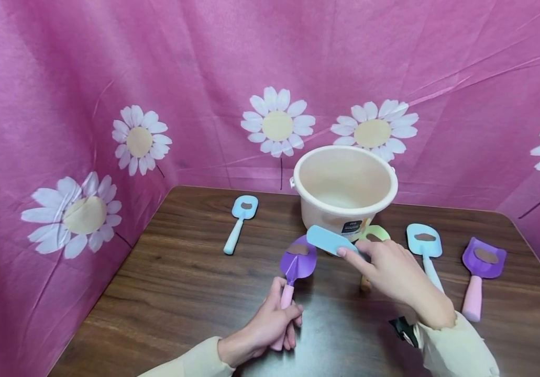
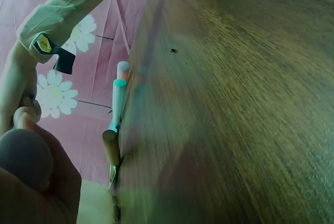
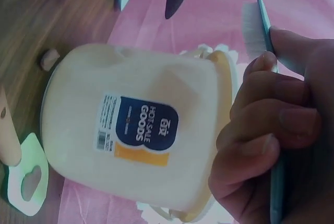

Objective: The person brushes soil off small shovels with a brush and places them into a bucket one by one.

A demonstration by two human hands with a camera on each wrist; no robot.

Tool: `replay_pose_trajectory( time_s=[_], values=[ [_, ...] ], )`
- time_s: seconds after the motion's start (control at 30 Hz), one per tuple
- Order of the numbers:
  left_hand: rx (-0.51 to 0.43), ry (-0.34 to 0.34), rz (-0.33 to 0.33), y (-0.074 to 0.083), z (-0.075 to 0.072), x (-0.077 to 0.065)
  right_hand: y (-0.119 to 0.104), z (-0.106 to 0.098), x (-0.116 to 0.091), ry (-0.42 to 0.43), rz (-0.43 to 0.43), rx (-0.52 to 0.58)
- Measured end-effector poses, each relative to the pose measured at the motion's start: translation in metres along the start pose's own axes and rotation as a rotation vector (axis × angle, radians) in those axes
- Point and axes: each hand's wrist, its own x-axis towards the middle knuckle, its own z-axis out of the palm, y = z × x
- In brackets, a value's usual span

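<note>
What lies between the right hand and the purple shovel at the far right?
A light-blue shovel lies between the right hand and the pink-handled purple shovel; the head view shows this.

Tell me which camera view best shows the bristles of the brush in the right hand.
The right wrist view: there the pale bristles show from the side, large and unobstructed. In the head view, the brush shows its blue back, which hides them. In the left wrist view I can make none out.
</note>
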Motion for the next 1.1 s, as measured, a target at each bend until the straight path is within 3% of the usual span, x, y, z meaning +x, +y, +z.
replay_pose_trajectory(
  time_s=[0.17, 0.43, 0.77, 1.1],
  values=[
    [0.063, 0.002, 0.008, 0.0, 0.0, 0.0, -0.01, 0.009, -0.002, 0.001, -0.075, -0.002],
    [0.079, 0.02, -0.02, -0.003, 0.003, 0.0, -0.026, 0.034, -0.005, -0.051, -0.191, -0.03],
    [0.082, 0.024, -0.016, -0.006, 0.004, -0.005, -0.025, 0.044, -0.005, -0.125, -0.119, -0.035],
    [0.078, -0.003, -0.017, -0.01, 0.007, -0.009, -0.006, 0.05, 0.008, -0.093, -0.067, -0.014]
  ],
)
